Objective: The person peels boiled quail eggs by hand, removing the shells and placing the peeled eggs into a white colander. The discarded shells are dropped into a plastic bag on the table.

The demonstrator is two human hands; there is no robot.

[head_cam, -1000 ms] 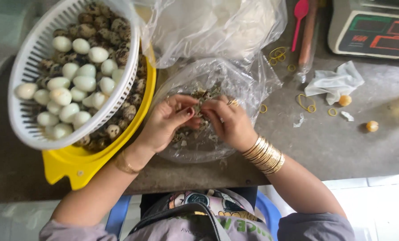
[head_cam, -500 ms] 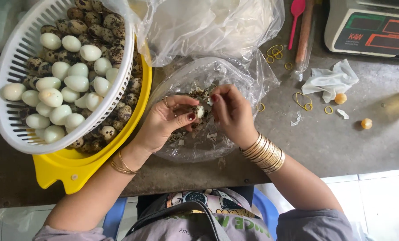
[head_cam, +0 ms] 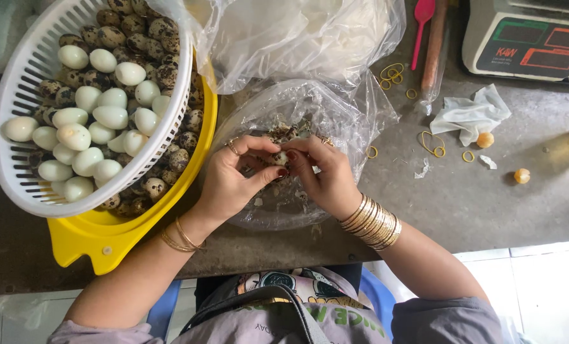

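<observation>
A small speckled egg (head_cam: pixel 280 157) sits between both hands, above a clear bag (head_cam: pixel 335 108) lined with shell bits. The left hand (head_cam: pixel 233 181) pinches it in its grip with thumb and fingertips; the right hand (head_cam: pixel 323 172) pinches it from the other side. Left of them, a white basket (head_cam: pixel 17 172) of peeled eggs rests in a yellow tub (head_cam: pixel 93 232) of speckled ones. Rubber bands (head_cam: pixel 431 143) and a scale (head_cam: pixel 526 38) lie on the desk (head_cam: pixel 488 210).

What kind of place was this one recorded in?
Probably a small food-prep or market stall counter. A white basket of peeled eggs sits in a yellow tub of speckled ones, a digital weighing scale stands on the grey counter, and both hands peel an egg over a bag of shells.
</observation>
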